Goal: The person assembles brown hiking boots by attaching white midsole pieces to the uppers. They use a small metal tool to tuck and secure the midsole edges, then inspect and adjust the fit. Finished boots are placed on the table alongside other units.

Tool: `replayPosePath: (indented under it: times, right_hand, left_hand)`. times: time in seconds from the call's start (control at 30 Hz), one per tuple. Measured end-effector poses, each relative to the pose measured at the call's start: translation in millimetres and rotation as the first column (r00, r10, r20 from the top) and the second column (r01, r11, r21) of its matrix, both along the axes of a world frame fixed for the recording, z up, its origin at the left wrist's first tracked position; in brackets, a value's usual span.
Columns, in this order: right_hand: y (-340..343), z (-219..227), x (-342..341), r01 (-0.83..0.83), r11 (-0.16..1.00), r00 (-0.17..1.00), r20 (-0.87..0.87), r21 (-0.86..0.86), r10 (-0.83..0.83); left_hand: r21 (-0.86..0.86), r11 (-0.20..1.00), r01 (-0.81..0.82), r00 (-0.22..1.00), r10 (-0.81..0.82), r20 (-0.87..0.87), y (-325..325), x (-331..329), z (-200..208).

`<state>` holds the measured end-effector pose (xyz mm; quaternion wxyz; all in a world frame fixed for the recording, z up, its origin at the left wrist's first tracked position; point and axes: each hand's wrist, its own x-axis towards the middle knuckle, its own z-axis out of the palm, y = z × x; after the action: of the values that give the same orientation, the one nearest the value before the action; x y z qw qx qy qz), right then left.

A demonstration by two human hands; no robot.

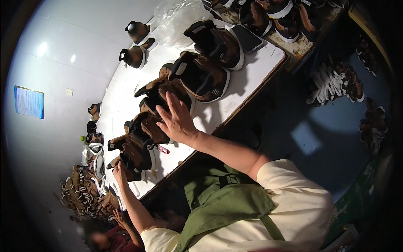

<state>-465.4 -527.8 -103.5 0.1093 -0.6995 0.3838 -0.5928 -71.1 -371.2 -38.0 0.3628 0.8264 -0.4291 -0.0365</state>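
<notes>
Brown and black shoes with white soles stand in a row on the white table. My right hand (pixel 180 124) has its fingers spread beside a brown shoe (pixel 168 90) in the middle of the row and holds nothing. At the near left end, my left hand (pixel 119 171) closes on the edge of another shoe (pixel 133 173); some of its fingers are hidden. Between my hands are a shoe (pixel 136 153) and one more shoe (pixel 153 128). Two larger-looking black-and-brown shoes, a right-hand one (pixel 201 77) and a farther one (pixel 220 44), stand beyond my right hand.
A small pink-and-white item (pixel 163 149) lies near the front edge of the white table (pixel 252 80). A phone (pixel 247 38) and a clear plastic bag (pixel 176 23) are farther off. Shoes are heaped at left (pixel 77 187), where another person's hand (pixel 119 217) shows.
</notes>
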Motion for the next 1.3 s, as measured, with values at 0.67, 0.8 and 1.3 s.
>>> replayPosePath:
  times: [0.67,0.8,1.3]
  right_hand:
    - [3,-1,25,-0.131,0.99,0.981,-0.137,0.047,0.136]
    - [2,-2,29,-0.123,0.99,0.973,-0.191,0.062,0.133]
    - [0,-2,43,-0.072,0.995,0.952,-0.291,0.069,0.089]
  left_hand:
    - [0.097,0.995,-0.021,0.965,-0.005,0.262,-6,27,-23]
    - [0.137,0.984,-0.117,0.922,0.057,0.382,-9,-7,-14]
    - [0.214,0.974,-0.079,0.971,0.026,0.239,-13,-14,-14]
